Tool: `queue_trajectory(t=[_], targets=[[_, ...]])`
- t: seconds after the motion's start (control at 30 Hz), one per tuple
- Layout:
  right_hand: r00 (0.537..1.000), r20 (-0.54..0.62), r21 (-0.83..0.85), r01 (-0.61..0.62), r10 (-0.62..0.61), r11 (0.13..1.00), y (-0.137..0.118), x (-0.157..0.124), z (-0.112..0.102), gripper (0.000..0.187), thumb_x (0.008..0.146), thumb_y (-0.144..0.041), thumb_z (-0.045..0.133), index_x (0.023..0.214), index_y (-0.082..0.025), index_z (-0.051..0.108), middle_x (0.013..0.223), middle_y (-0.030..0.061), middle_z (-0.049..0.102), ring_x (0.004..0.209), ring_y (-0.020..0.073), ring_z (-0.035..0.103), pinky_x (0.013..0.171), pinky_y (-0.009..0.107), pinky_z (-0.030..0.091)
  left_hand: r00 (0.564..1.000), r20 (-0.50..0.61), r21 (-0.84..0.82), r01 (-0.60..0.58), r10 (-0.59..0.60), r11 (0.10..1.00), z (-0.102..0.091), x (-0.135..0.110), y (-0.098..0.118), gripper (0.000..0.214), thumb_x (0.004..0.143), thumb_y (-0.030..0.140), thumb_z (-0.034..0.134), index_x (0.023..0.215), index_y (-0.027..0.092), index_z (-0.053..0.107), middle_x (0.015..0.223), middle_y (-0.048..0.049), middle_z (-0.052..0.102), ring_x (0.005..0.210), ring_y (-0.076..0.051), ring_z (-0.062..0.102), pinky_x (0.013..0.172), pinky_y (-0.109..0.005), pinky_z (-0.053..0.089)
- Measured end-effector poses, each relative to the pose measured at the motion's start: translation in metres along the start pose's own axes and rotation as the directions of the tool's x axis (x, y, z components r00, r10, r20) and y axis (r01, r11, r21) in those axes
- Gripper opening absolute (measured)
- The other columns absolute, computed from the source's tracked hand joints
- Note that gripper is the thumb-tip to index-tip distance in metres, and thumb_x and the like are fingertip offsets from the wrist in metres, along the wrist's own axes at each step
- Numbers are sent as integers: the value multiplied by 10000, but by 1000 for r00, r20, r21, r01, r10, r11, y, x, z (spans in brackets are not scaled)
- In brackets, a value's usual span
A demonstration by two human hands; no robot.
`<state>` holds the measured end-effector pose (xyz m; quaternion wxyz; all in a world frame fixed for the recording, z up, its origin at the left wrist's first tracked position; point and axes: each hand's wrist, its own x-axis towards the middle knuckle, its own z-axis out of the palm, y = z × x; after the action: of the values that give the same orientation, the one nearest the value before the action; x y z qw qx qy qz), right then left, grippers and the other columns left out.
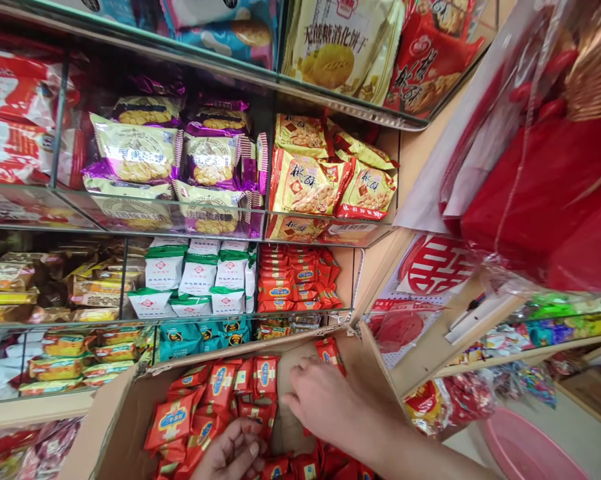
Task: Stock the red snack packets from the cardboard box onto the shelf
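Observation:
An uncovered cardboard box (113,427) holds many small red wrapped snack packets (173,420), piled mostly at its left side and near end. My left hand (233,450) is low in the box beside the pile, its fingers curled in; what they hold, if anything, cannot be made out. Over the box's middle, my right hand (325,397) reaches in from the right with bent fingers. Its fingertips are partly hidden, and a bit of red shows just below it. One red packet (329,353) lies against the far right corner, beyond my right hand.
Glass-fronted shelves behind the box hold purple cookie packs (135,153), yellow-red packs (308,183), white-green packs (195,277) and a stack of red packets (293,277). Red bagged goods (545,193) hang at right. A pink basin (525,447) stands lower right.

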<state>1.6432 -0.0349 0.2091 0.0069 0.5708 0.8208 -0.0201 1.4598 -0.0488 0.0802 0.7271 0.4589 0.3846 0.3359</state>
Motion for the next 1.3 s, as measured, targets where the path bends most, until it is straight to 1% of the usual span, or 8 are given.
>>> queue_trajectory(t=[0.13, 0.23, 0.77, 0.9, 0.97, 1.07, 1.17, 1.3], targets=[[967, 188, -139, -149, 174, 979, 7, -3, 62, 211, 714, -196, 566, 851, -59, 651, 840, 180, 621, 855, 293, 541, 687, 383, 442, 1000, -15, 3, -19, 19, 1000, -3, 1, -6, 305, 645, 456, 644, 825, 215, 595, 678, 10, 642, 581, -136, 568, 540, -248, 404], [969, 197, -159, -117, 148, 980, 13, -2, 79, 201, 706, -64, 497, 820, -72, 662, 809, 166, 631, 859, 284, 536, 741, 412, 417, 1000, -3, 13, -18, 18, 1000, -3, 2, -9, 289, 655, 436, 645, 832, 213, 596, 692, 3, 656, 584, -134, 571, 541, -247, 406], [986, 163, -29, -26, 31, 999, 23, -7, 70, 168, 700, -100, 513, 786, -127, 655, 895, 116, 594, 936, 242, 497, 798, 340, 361, 1000, -21, 26, -16, 17, 1000, -1, 0, -3, 288, 638, 451, 654, 806, 223, 601, 677, 14, 654, 595, -131, 589, 540, -233, 418], [980, 191, 226, 10, -54, 974, 26, -4, 54, 243, 584, -262, 702, 791, -167, 618, 848, 54, 605, 849, 205, 526, 744, 300, 374, 998, 43, -6, -35, 36, 999, -7, 1, -9, 246, 683, 398, 637, 864, 234, 605, 775, -12, 678, 702, -158, 624, 631, -262, 458], [992, 121, 474, -17, -46, 880, 23, -2, 46, 285, 605, -315, 687, 836, -190, 578, 788, 5, 600, 750, 158, 534, 653, 246, 382, 995, 80, -36, -50, 53, 998, -7, 0, -4, 342, 679, 354, 657, 997, 263, 569, 988, -43, 660, 871, -193, 616, 785, -316, 452], [999, 37, 838, -42, 20, 544, 10, 2, 39, 264, 679, -309, 611, 896, -201, 509, 760, -26, 579, 675, 118, 529, 575, 206, 385, 997, 14, -95, -71, 73, 993, 0, -3, 10, 564, 627, 325, 709, 1135, 300, 467, 1197, -56, 559, 1013, -220, 563, 877, -357, 425], [997, 19, 985, -31, 76, 167, -8, 7, 44, 238, 670, -308, 620, 828, -190, 487, 755, -32, 569, 666, 108, 533, 605, 214, 412, 994, -78, -113, -80, 72, 990, 11, -5, 26, 525, 614, 332, 713, 1083, 251, 491, 1041, -56, 642, 890, -214, 609, 759, -353, 501], [971, 131, 984, -103, 199, -144, -18, 11, 62, 292, 602, -367, 674, 651, -177, 457, 621, -51, 530, 556, 87, 491, 531, 206, 397, 993, -120, -100, -12, 0, 995, 14, -8, 33, 335, 658, 258, 686, 965, 197, 566, 795, 7, 670, 629, -131, 614, 626, -301, 546]])
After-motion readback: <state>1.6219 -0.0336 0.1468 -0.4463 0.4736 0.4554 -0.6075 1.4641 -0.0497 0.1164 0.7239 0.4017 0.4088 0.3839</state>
